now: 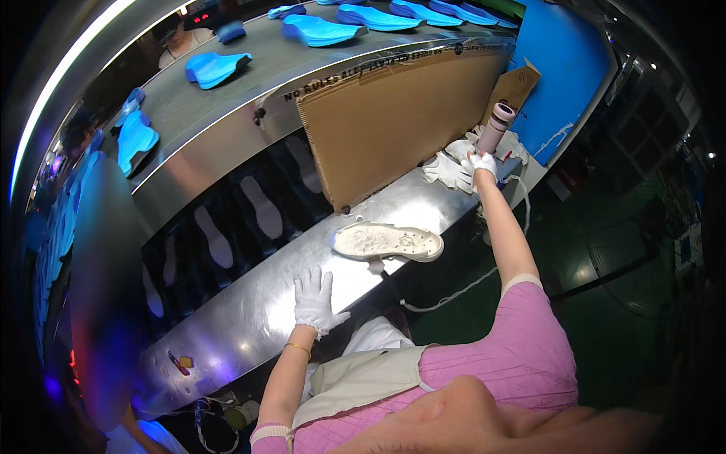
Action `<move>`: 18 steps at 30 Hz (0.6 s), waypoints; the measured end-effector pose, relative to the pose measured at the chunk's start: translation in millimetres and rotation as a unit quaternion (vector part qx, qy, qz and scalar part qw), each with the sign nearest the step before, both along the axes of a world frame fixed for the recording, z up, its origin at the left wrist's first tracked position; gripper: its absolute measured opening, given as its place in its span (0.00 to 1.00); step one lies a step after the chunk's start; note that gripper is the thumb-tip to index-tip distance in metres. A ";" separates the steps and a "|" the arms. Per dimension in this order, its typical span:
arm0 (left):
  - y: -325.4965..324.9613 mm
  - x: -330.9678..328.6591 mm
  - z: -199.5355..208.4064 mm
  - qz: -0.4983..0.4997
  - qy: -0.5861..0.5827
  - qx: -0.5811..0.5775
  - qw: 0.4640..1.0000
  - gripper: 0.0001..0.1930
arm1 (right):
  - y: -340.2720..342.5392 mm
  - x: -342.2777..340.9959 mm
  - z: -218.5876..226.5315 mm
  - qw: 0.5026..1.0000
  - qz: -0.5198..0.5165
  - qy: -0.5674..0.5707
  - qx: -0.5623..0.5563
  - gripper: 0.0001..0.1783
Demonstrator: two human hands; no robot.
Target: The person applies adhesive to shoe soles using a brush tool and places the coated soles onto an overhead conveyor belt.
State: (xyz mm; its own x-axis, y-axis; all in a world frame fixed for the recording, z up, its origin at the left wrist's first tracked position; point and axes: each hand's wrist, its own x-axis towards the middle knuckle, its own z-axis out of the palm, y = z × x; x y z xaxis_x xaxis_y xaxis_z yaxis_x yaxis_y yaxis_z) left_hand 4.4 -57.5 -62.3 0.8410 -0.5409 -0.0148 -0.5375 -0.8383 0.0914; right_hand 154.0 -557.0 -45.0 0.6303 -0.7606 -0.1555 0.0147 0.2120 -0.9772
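Note:
My left hand point(314, 300), in a white glove, rests palm down on the metal table ledge point(249, 303) with its fingers spread. Just beyond its fingers, to the right, lies a cream shoe sole point(388, 242); its inner face is up and there is a bit of blue at its left end. My right hand point(482, 163), gloved with a bare fingertip showing, reaches far out to the right. It appears closed around the base of a pink tumbler point(496, 130), though most of its fingers are hidden. White gloves point(450, 172) lie beside it.
A cardboard sheet point(401, 121) stands along the ledge's back. Behind it a conveyor point(280, 64) carries several blue shoe-shaped pieces point(215, 69). Pale soles point(262, 208) sit in the dark opening below. A blue panel point(563, 76) rises at right; a white cord point(454, 293) hangs below the ledge.

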 end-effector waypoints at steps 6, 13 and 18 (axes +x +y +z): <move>-25.8 31.2 7.6 -0.043 0.001 -0.064 0.997 0.43 | -47.5 5.1 1.0 0.855 -0.107 0.227 -0.454 0.37; -62.5 73.5 20.2 -0.068 0.030 -0.002 0.997 0.49 | 48.5 -155.7 -61.4 0.608 0.285 0.336 -0.661 0.15; -61.8 68.0 14.9 -0.079 0.021 -0.020 0.996 0.48 | 50.5 -245.9 -133.2 0.439 0.555 0.693 -0.136 0.30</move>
